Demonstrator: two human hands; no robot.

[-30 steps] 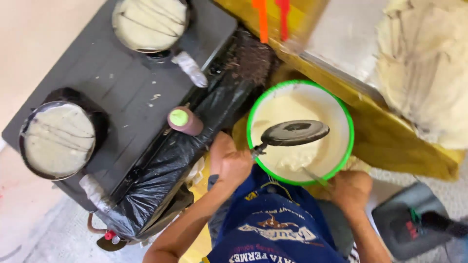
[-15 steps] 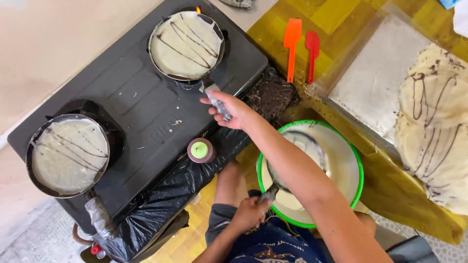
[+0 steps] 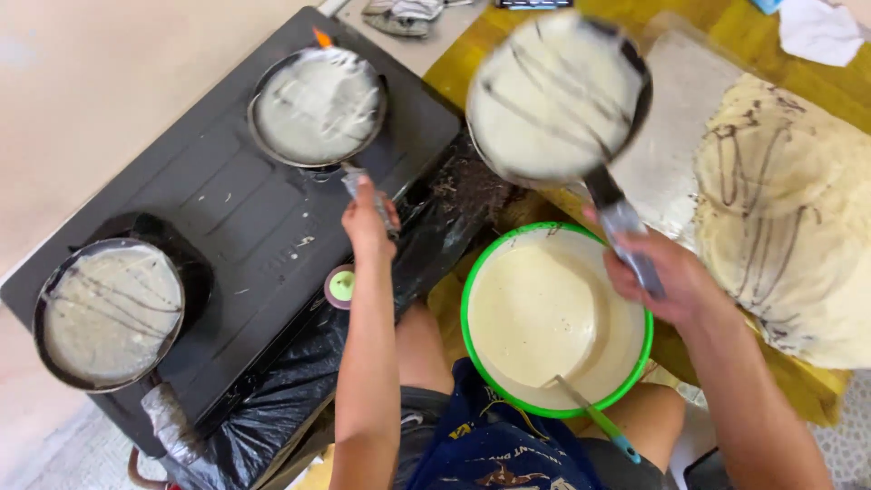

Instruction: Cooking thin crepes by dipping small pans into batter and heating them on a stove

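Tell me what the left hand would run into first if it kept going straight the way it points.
The left hand points up the stove, fingers on the wrapped pan handle. Straight on, it would likely meet the batter-coated frying pan on the far burner first; heights are hard to judge.

Matt black metal stove top (image 3: pixel 227 209) at left — crinkled glossy black plastic sheet (image 3: pixel 272 408) below it; green-rimmed plastic bowl (image 3: pixel 472 272) of smooth, creamy batter at centre.

arms: bare, no sleeves in view, no watch or rings seen
left hand (image 3: pixel 367 222): bare, no glove
right hand (image 3: pixel 667 281): bare (blurred)
apron (image 3: pixel 494 445): navy w/ yellow-red print
shorts (image 3: pixel 419 408): dark grey
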